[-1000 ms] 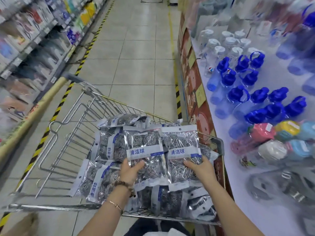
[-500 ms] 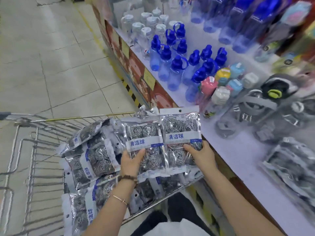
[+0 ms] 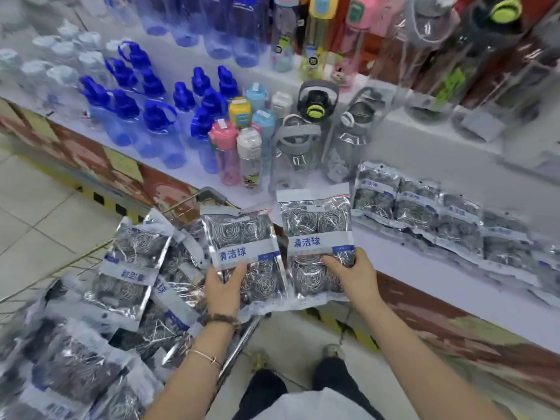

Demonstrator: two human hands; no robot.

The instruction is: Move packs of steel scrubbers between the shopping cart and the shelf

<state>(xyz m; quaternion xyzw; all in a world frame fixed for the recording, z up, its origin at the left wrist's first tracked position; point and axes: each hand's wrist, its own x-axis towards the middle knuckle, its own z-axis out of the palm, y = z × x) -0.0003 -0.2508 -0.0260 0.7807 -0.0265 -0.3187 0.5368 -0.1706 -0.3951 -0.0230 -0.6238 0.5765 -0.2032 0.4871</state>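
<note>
Pack one (image 3: 242,256) is pinched by the left grip (image 3: 222,294) over the cart (image 3: 241,339); pack two (image 3: 316,241) is pinched by the right grip (image 3: 353,280), near packs (image 3: 424,213) laid on the shelf (image 3: 409,259).

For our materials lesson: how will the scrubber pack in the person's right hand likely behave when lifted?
Probably light: the right hand holds the pack out by its lower end alone. Likely semi-floppy: its film is crinkled, though the coils inside bulk it out. Possibly slippery: its plastic looks glossy.
</note>
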